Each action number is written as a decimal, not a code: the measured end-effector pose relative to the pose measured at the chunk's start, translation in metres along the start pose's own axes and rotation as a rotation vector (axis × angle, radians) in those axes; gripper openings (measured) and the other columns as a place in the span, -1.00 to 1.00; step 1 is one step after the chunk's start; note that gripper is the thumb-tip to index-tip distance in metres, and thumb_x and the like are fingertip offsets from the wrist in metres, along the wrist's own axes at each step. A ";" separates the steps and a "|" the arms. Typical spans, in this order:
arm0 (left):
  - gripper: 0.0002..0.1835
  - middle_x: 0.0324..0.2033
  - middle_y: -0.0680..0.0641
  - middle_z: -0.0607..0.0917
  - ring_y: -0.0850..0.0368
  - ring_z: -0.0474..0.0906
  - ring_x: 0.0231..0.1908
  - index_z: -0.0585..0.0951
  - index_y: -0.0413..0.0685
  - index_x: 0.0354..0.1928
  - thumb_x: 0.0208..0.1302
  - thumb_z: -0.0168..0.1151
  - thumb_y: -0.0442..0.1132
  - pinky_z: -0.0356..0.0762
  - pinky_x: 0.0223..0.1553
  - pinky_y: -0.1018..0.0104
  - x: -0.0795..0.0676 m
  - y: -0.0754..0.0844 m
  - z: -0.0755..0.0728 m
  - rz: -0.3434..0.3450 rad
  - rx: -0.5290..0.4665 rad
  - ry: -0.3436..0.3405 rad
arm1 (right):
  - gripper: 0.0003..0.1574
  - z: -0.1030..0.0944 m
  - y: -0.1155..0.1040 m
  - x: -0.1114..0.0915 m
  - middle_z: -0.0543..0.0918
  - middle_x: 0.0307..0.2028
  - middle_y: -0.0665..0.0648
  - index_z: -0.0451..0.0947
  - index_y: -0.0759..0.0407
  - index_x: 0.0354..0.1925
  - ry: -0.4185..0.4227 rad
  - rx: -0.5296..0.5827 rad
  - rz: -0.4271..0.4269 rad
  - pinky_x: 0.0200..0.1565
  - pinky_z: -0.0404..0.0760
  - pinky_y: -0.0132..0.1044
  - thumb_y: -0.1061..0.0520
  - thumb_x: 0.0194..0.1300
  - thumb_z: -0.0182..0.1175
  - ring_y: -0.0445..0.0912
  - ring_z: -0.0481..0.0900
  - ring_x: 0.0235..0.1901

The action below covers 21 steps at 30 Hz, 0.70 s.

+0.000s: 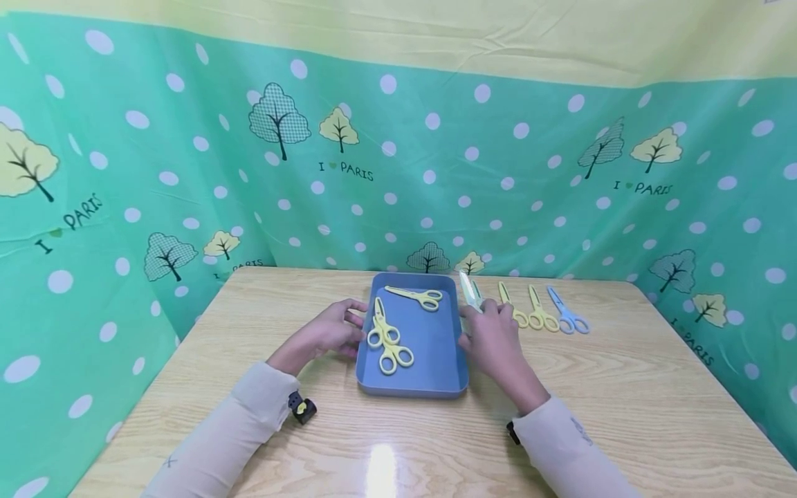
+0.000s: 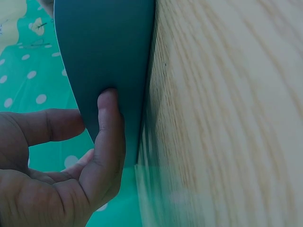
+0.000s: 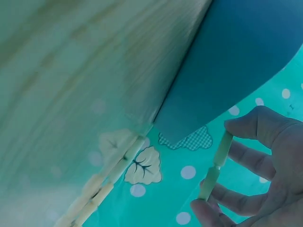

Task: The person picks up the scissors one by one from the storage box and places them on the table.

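Observation:
A blue-grey tray (image 1: 414, 393) stands on the table with yellow scissors inside: one pair (image 1: 429, 299) near its far end and two overlapping pairs (image 1: 387, 333) along its left side. My left hand (image 1: 330, 330) pinches the tray's left wall, thumb (image 2: 109, 104) against the outside and a finger reaching the rim. Just right of the tray, my right hand (image 1: 495, 342) holds pale green scissors (image 3: 222, 149) by the handles, blades pointing away. A second narrow green blade (image 1: 477, 290) shows beside the first; I cannot tell whether it belongs to the same pair.
Right of my right hand lie two yellow scissors (image 1: 543, 315) in a row, one partly behind my fingers, then blue scissors (image 1: 568, 315). The wooden table (image 1: 623, 387) ends at a green dotted curtain (image 1: 386, 200) at the back and sides.

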<state>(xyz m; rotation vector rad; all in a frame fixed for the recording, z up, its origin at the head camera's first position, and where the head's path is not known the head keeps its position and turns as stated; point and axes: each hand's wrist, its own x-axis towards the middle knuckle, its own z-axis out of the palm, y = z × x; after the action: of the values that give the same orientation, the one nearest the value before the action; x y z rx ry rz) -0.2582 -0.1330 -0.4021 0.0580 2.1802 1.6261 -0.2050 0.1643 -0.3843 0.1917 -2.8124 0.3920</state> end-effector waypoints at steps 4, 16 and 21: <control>-0.32 0.09 -0.34 0.45 -0.17 0.68 -0.16 0.31 -0.21 0.42 0.26 0.16 -0.62 0.82 -0.25 0.01 0.001 -0.001 0.000 0.004 -0.002 0.000 | -0.50 -0.003 0.010 -0.003 0.56 -0.07 0.43 0.68 0.21 0.10 -0.013 -0.020 0.003 -0.31 0.54 0.04 0.16 0.16 0.41 0.34 0.41 -0.09; -0.33 0.11 -0.34 0.45 -0.18 0.67 -0.13 0.29 -0.22 0.43 0.28 0.15 -0.61 0.82 -0.25 0.03 0.000 0.000 0.000 0.001 -0.002 -0.003 | -0.63 -0.010 0.029 -0.010 0.66 -0.16 0.42 0.69 0.27 -0.01 -0.151 -0.067 -0.017 -0.21 0.66 0.15 0.22 0.19 0.38 0.36 0.54 -0.12; -0.34 0.11 -0.34 0.44 -0.18 0.68 -0.11 0.29 -0.22 0.43 0.30 0.15 -0.60 0.82 -0.25 0.03 -0.001 0.000 0.000 0.000 0.005 -0.006 | -0.68 -0.009 0.033 -0.011 0.75 -0.18 0.32 0.71 0.30 -0.08 -0.211 -0.068 -0.067 0.04 0.56 0.30 0.25 0.16 0.40 0.27 0.65 -0.13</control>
<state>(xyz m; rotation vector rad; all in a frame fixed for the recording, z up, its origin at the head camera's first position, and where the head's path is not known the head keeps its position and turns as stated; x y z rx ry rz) -0.2577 -0.1329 -0.4016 0.0636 2.1801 1.6181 -0.1976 0.1995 -0.3874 0.3288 -3.0110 0.2749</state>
